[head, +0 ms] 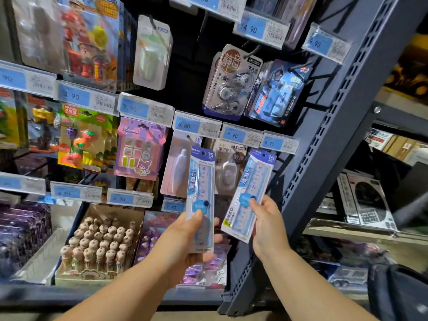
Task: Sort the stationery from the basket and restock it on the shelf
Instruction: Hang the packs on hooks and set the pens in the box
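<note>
I hold two packaged 15 cm rulers up in front of the peg shelf. My left hand (188, 235) grips the lower end of one blue-and-white ruler pack (201, 181), which stands upright. My right hand (266, 222) pinches the second ruler pack (251, 188) near its lower half, and this one tilts to the right. Both packs reach up to the row of hooks under the 4.90 price tags (234, 135). The basket is not in view.
Hanging packs fill the pegs: correction tape (228, 86), a purple eraser set (140, 149), a white pen-type pack (177, 167). Below sits a box of figure-topped pens (99, 244). A dark metal upright (324, 135) borders the right; a dark bag (400, 295) lies at the lower right.
</note>
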Tool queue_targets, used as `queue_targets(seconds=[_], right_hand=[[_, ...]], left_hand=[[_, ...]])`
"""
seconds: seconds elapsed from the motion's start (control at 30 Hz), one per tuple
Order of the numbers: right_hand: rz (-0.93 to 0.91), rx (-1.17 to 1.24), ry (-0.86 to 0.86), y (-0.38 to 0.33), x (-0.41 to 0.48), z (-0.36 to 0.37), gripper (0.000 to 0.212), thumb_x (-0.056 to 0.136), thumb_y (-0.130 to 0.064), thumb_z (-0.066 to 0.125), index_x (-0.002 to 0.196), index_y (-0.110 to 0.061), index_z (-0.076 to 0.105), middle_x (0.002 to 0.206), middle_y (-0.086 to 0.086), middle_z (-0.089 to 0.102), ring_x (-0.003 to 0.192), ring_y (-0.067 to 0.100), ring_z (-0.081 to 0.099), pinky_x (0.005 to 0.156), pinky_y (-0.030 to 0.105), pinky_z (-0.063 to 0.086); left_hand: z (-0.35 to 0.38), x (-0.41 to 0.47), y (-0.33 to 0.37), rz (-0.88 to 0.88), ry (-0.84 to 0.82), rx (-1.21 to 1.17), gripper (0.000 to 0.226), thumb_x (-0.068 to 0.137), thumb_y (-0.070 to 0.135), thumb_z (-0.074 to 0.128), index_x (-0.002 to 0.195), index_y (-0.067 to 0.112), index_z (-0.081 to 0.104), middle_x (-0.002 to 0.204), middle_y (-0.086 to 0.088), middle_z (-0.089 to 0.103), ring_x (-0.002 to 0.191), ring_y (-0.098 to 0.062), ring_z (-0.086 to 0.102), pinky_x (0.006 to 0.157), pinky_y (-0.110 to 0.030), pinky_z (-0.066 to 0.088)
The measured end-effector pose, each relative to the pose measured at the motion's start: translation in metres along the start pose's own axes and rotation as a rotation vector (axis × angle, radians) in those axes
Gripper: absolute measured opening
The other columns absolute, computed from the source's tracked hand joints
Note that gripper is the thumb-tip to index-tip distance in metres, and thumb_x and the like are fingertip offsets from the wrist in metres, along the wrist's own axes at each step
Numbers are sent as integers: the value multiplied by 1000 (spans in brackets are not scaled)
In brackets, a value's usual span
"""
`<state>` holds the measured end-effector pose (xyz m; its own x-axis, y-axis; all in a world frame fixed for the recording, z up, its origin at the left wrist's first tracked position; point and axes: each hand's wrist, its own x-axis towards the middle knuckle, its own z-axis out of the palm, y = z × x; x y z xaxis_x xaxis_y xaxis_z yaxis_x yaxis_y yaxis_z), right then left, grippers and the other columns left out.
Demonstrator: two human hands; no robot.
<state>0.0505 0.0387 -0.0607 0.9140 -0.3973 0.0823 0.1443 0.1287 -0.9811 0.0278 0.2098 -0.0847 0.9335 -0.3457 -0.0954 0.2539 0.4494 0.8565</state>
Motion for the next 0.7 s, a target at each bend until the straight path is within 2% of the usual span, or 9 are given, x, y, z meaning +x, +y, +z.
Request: queue_targets(seconds=[0.07,0.2,0.4,0.57,0.7], right_hand=[[-33,-22,49,-3,9,-12,20,101,-14,48,113,-21,61,107,0,71,91,15,70,79,37,55],[-78,-105,110,-6,24,-23,27,102,-14,45,125,-21,58,118,1,67,100,15,66,89,38,53],[-110,-222,148,0,37,-24,35,102,-18,45,133,-29,56,116,-3,66,99,12,65,74,29,53],[-119,-325,205,13,43,-22,37,102,-21,44,137,-29,51,118,-3,61,96,11,60,81,36,55],[-131,-379,258,12,54,-21,36,101,-23,47,137,-27,52,111,-3,63,90,13,62,74,33,54]], left_hand=[[0,1,-1,0,-4,14,23,100,34,46,122,31,54,103,1,76,90,-20,74,53,-29,56],[2,2,-3,-12,-6,51,23,101,34,44,122,32,53,104,3,76,90,-18,74,56,-30,56],[-1,3,-3,-20,-15,55,20,101,35,44,118,33,55,103,2,75,93,-21,73,56,-31,56],[-6,3,1,-18,-7,25,25,100,35,46,123,30,54,104,0,75,90,-21,74,51,-30,56],[-7,4,5,-27,0,21,31,101,40,42,129,30,52,107,-2,75,89,-21,74,51,-30,55]])
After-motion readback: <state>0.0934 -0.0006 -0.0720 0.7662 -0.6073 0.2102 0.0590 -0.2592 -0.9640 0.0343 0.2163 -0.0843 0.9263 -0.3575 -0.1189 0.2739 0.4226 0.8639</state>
